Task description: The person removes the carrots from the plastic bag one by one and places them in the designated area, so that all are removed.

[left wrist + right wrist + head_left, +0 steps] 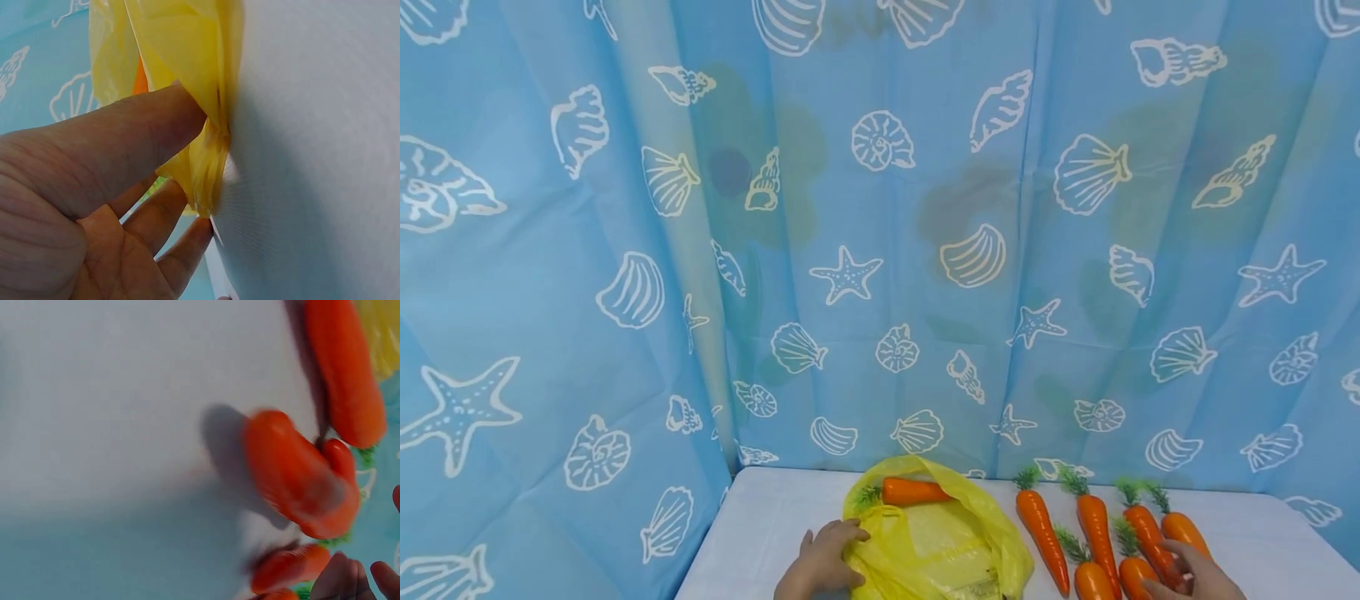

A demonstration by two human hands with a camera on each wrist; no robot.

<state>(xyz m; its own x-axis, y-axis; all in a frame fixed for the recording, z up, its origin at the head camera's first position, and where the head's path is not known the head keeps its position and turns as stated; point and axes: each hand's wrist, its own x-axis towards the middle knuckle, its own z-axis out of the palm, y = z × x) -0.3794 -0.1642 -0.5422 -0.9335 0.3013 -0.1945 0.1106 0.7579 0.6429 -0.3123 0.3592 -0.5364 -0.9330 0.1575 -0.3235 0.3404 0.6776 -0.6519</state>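
Observation:
A yellow plastic bag [917, 554] lies spread on the table with its mouth open, and one orange carrot [913, 492] with a green top lies inside. At the bag's left edge is my left hand [827, 558]; its thumb [144, 131] and fingers pinch the gathered plastic [209, 162], seen close up in the left wrist view. My right hand [1198, 575] reaches over the carrots on the right, fingers loosely bent beside a short carrot [1137, 577]. In the right wrist view the nearest carrot [294, 475] is blurred, and no grip on it shows.
Several more carrots lie right of the bag, among them a long carrot [1043, 537] nearest it and another carrot [1183, 532] at the far right. A white cloth covers the table [760, 508]. Behind hangs a blue curtain [910, 208] with white shell prints.

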